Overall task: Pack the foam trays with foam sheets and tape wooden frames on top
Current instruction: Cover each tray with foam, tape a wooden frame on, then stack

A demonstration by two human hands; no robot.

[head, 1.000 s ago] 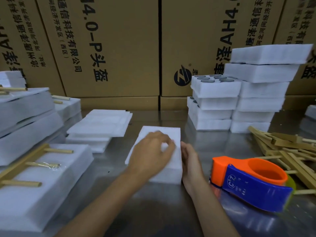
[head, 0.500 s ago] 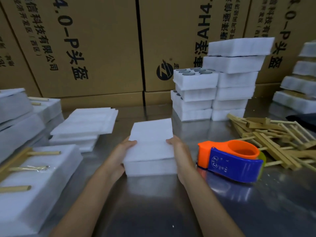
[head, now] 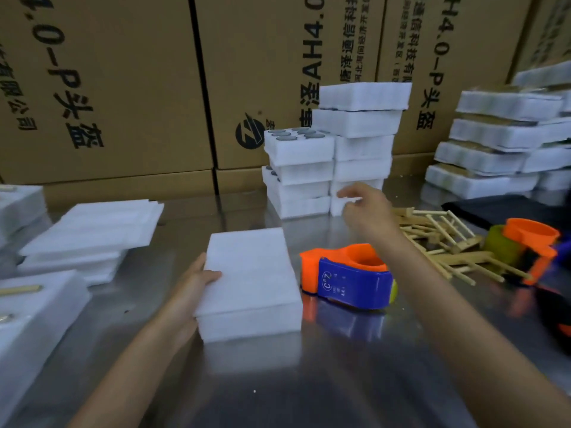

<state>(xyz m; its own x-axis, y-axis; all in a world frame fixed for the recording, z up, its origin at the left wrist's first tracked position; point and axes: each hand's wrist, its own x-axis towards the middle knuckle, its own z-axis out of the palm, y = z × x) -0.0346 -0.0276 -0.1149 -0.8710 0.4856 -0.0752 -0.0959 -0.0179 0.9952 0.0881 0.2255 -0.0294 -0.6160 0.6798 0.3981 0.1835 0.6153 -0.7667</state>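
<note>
Head view is showing a shiny steel table [head: 324,381] backed by brown cardboard boxes [head: 123,88]. Left hand [head: 191,288] is gripping a white foam tray [head: 250,282] at centre; right hand [head: 366,208], fingers loosely curled and empty, is hovering over a pile of wooden frames [head: 438,239]

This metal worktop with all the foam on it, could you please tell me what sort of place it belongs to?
Probably a factory packing station: stacked white foam trays, large printed brown cardboard cartons behind, and an orange-and-blue tape dispenser.
</note>
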